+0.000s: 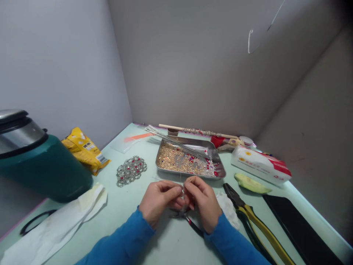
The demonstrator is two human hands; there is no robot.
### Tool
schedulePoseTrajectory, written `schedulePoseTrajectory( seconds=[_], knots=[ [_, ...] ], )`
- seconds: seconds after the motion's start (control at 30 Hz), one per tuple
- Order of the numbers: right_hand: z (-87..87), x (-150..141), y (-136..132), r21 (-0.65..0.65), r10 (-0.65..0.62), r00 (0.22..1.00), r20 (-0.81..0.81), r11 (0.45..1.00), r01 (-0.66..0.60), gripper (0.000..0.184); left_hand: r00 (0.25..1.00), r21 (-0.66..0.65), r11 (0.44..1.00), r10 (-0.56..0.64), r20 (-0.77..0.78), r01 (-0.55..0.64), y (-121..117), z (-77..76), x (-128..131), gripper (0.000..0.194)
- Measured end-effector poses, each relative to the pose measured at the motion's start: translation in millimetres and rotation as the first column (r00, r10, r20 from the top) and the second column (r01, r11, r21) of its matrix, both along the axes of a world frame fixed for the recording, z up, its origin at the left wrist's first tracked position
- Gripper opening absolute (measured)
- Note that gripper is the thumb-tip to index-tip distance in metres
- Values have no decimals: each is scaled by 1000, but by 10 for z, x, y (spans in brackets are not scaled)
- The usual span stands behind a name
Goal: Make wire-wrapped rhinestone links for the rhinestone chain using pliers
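Fingertip to fingertip in front of the metal tray, my left hand [163, 198] and my right hand [200, 198] are both closed in a pinch. A thin wire [181, 179] sticks up from between the fingers. Its lower part and anything threaded on it are hidden. Beneath the hands lies a small pair of pliers [191, 221] with dark and red handles, partly covered by my right hand. The tray [190, 174] behind holds gold, clear and red beads [176, 159], with a bundle of straight wires [176, 141] resting across it.
Left are a beaded wire piece [131, 170], a yellow packet [85, 149], a large green flask [46, 165] and white tissue [63, 224]. Right are large yellow-handled pliers [255, 221], a black phone-like slab [300, 228], a green peel-like piece [251, 183] and a tissue pack [260, 163].
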State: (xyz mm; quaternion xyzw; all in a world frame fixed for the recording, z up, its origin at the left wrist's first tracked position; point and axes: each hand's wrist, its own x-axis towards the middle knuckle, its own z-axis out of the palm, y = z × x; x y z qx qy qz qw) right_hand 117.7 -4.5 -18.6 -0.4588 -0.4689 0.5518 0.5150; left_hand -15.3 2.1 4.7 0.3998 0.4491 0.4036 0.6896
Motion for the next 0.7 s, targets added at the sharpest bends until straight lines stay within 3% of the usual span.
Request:
schedulePoseTrajectory(
  seconds=[0.13,0.2,0.33,0.47,0.57,0.7],
  knots=[
    [42,-26,-68,283,-121,987,106,955,87,14,996,-18,997,72,50,-72,-10,-18,-4,23],
    [41,-34,-83,342,-160,979,129,933,107,13,994,-37,996,89,69,-86,-9,-23,-9,23],
    [5,-37,-69,182,-119,969,217,980,79,16,991,-58,993,108,76,-104,13,-33,-14,24],
    [-10,-64,-91,125,7,928,373,990,-58,28,989,-26,991,129,66,-128,26,-57,-8,24],
    [5,-115,-129,55,62,961,269,995,-79,31,994,19,995,100,40,-101,20,-59,-12,26],
    [22,-198,-149,-23,133,982,-134,990,-138,34,998,119,992,33,47,-38,11,-31,-36,23]
  ],
)
